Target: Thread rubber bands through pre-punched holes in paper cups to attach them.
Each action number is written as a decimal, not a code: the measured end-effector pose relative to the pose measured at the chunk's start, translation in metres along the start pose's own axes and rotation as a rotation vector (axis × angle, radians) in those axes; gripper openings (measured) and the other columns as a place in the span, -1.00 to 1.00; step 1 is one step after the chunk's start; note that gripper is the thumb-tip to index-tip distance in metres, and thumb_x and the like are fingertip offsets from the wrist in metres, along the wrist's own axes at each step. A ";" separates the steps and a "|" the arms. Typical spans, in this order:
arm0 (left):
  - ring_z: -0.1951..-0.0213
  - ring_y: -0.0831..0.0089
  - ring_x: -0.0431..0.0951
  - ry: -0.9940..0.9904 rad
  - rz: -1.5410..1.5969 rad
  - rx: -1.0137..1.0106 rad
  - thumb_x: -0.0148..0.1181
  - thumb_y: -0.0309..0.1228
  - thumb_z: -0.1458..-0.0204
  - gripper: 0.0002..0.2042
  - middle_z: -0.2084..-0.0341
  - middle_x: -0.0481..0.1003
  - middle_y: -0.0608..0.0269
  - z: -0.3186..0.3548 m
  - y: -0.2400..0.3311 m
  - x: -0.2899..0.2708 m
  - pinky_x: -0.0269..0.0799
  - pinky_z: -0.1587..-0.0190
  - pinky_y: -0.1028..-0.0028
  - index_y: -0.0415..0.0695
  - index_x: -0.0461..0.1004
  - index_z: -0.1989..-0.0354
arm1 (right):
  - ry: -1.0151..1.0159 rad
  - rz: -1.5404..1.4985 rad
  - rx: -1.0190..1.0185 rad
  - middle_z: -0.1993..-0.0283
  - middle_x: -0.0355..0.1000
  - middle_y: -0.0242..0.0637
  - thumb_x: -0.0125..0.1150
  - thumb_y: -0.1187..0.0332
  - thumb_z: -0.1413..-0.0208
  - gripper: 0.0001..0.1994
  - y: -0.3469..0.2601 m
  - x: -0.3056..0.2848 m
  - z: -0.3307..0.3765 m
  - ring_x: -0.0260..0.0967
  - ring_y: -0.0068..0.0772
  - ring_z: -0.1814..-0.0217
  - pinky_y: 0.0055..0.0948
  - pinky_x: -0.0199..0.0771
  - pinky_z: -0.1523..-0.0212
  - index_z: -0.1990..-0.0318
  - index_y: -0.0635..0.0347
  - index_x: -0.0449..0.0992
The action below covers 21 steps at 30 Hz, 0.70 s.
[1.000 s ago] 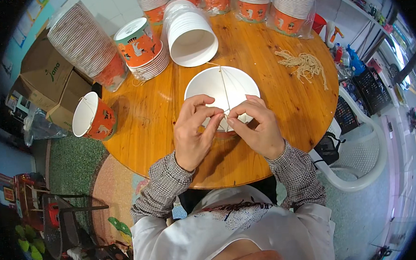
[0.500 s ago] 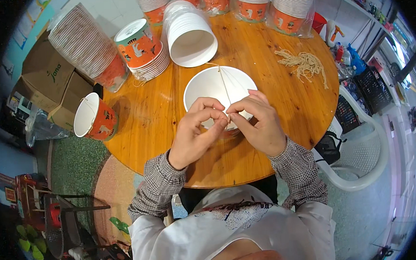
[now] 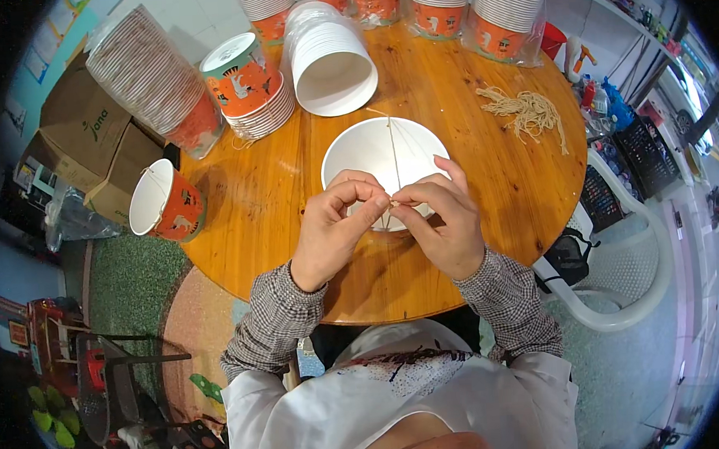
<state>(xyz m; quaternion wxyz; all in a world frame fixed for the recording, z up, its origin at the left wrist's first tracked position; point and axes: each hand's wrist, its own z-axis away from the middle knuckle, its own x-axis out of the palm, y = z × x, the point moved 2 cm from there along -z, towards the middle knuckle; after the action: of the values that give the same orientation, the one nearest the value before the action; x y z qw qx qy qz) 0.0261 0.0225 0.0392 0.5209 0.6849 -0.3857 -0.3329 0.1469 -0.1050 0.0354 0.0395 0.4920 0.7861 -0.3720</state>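
Note:
A white-lined paper bucket stands upright before me, its mouth facing up. One thin tan string passes from its far rim across the opening to my fingers at the near rim. My left hand pinches the string between thumb and forefinger. Touching it fingertip to fingertip, my right hand pinches the string too, its little finger raised. Whether there is a knot between the fingertips is too small to make out. The bucket's near wall is mostly hidden behind my hands.
To the left stands an orange printed bucket with a string across its mouth. Behind are an upside-down stack, a stack lying on its side and several bagged stacks. A bundle of loose strings lies on the round wooden table at right.
My right hand has shifted slightly left, closer to the left hand, and the fingertips now meet. The bucket has moved a little to the right.

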 end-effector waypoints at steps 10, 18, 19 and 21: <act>0.15 0.58 0.39 -0.029 -0.156 0.104 0.18 -0.56 -0.10 -0.92 0.15 0.36 0.29 0.002 -0.001 0.001 0.32 0.09 0.61 -0.29 0.52 0.27 | 0.045 0.045 -0.009 0.42 0.48 -0.46 0.28 0.45 -0.01 -0.91 0.003 0.000 -0.003 0.44 -0.43 0.36 -0.06 0.11 -0.26 0.33 0.12 0.49; 0.14 0.49 0.42 0.048 -0.306 0.178 0.20 -0.55 -0.06 -0.93 0.22 0.43 0.22 0.005 0.007 0.007 0.32 0.08 0.54 -0.27 0.51 0.30 | 0.018 -0.051 0.065 0.42 0.48 -0.43 0.24 0.41 -0.06 -0.94 0.005 -0.001 -0.003 0.45 -0.41 0.36 -0.09 0.15 -0.23 0.35 0.15 0.48; 0.15 0.48 0.44 0.038 -0.277 0.146 0.20 -0.55 -0.06 -0.93 0.23 0.45 0.21 0.005 0.008 0.008 0.33 0.09 0.53 -0.27 0.50 0.30 | 0.012 -0.047 0.061 0.43 0.48 -0.43 0.24 0.42 -0.06 -0.94 0.004 -0.001 -0.004 0.45 -0.41 0.36 -0.10 0.16 -0.22 0.35 0.15 0.49; 0.16 0.48 0.45 0.038 -0.288 0.115 0.19 -0.55 -0.06 -0.93 0.24 0.47 0.20 0.006 0.010 0.009 0.34 0.09 0.52 -0.28 0.50 0.30 | 0.008 -0.053 0.060 0.43 0.48 -0.43 0.24 0.42 -0.06 -0.94 0.004 0.000 -0.005 0.45 -0.40 0.36 -0.10 0.17 -0.22 0.35 0.15 0.49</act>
<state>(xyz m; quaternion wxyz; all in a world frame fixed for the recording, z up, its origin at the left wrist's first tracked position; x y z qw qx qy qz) 0.0236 0.0104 0.0473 0.4347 0.7680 -0.2919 -0.3688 0.1516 -0.1015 0.0368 0.0117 0.4736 0.7874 -0.3945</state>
